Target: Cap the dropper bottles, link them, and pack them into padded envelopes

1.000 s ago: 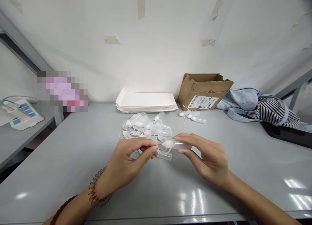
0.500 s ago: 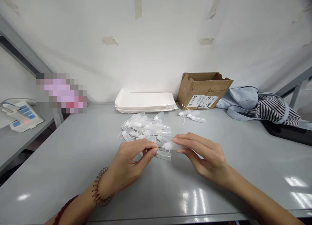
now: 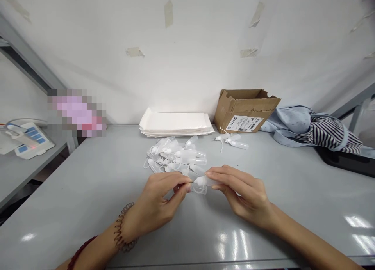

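Note:
Between thumb and fingers, my right hand (image 3: 246, 192) grips a small translucent bottle (image 3: 201, 180) by its body, its white nozzle pointing left. My left hand (image 3: 166, 198) is pinched at the nozzle tip, on something too small to make out. A thin white strap loops below the nozzle. Just behind my hands lies a pile of similar bottles (image 3: 172, 153) with strapped caps. One more bottle lies on the table partly hidden beneath the held one. A few separate bottles (image 3: 238, 145) rest farther right, in front of the cardboard box.
White envelopes (image 3: 175, 123) are stacked against the wall. An open cardboard box (image 3: 249, 110) stands right of them, beside blue and striped cloth (image 3: 328, 133) on a black object (image 3: 348, 160). A white device (image 3: 33, 140) sits on the left side table (image 3: 17, 176).
The view has shifted slightly. The held bottle's nozzle and my left fingertips are now closer together, and the strap loop shows below the nozzle.

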`<state>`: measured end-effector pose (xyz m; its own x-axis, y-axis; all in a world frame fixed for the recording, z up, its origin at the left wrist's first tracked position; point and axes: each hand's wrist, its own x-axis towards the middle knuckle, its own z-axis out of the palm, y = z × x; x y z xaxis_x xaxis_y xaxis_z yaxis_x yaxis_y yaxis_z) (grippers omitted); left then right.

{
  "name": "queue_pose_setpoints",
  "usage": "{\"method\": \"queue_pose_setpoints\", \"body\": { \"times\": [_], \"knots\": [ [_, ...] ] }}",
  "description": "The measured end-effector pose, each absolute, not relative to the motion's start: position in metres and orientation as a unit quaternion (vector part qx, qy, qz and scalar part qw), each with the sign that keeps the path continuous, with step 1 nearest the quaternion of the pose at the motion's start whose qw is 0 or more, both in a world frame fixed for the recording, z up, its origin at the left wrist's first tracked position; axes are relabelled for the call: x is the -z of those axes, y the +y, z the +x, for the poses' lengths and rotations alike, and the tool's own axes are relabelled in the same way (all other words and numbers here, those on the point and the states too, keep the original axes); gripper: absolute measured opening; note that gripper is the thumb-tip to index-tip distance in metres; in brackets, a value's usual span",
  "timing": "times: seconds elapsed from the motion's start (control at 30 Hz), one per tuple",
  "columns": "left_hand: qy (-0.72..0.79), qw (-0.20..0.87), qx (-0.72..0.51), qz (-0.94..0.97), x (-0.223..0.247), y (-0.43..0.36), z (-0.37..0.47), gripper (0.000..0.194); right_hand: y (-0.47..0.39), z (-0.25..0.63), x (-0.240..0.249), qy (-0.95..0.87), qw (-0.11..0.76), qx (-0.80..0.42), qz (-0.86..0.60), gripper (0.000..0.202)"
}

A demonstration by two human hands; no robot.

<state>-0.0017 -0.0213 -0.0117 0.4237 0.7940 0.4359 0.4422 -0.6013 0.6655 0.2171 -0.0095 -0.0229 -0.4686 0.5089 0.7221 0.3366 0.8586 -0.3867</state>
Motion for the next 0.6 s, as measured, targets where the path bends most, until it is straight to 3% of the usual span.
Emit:
{"method": "queue_pose_setpoints", "body": {
  "times": [0.6],
  "knots": [
    [0.412, 0.231, -0.36, 0.804, 0.0142, -0.0197, 0.002, 0.009, -0.0041, 0.2166, 0.0251, -0.862, 0.44, -0.099, -0.234, 0.033]
  ]
}}
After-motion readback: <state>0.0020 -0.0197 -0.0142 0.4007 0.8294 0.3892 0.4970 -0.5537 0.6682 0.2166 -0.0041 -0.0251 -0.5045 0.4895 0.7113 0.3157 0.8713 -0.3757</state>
